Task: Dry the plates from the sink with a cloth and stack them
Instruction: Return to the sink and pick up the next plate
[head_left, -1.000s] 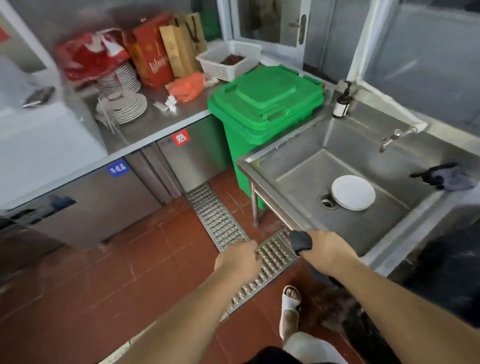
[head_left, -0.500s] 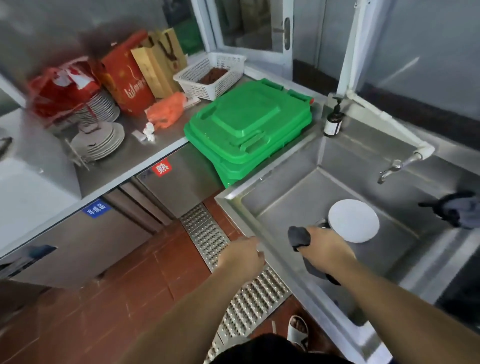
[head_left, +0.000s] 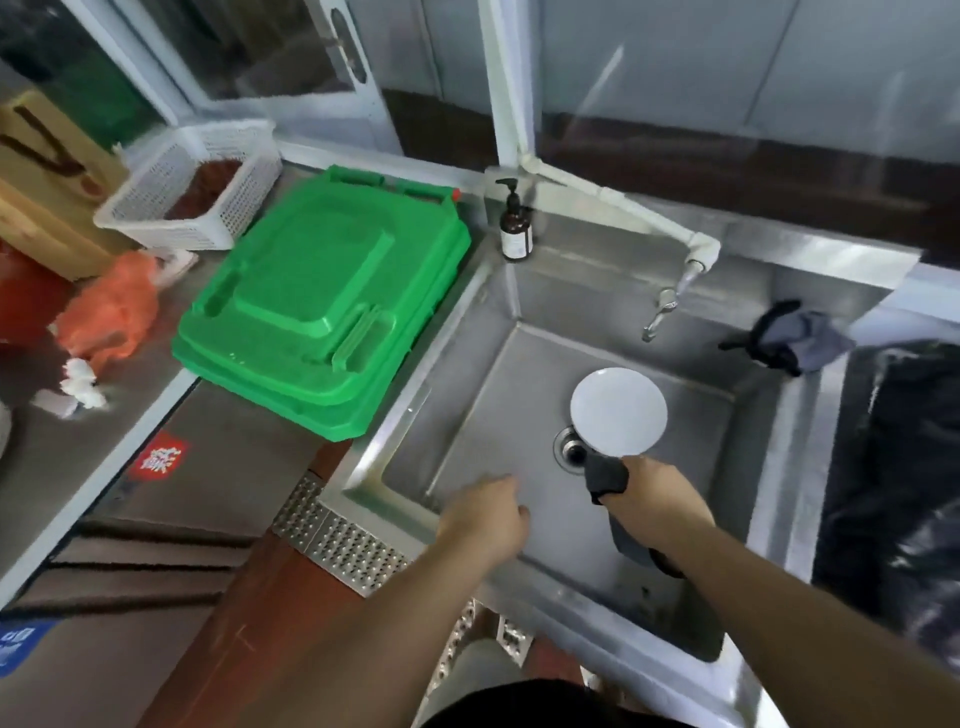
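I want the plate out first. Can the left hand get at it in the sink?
Probably yes: the left hand, empty, is over the sink, nothing between it and the white plate; the right hand grips a dark cloth.

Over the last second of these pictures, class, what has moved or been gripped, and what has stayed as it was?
Both hands have reached forward from the near rim over the sink. The right hand, still gripping the dark cloth, now reaches the near edge of the white plates. The left hand still holds nothing, fingers loosely curled. The plates still lie by the drain; nothing was picked up or let go.
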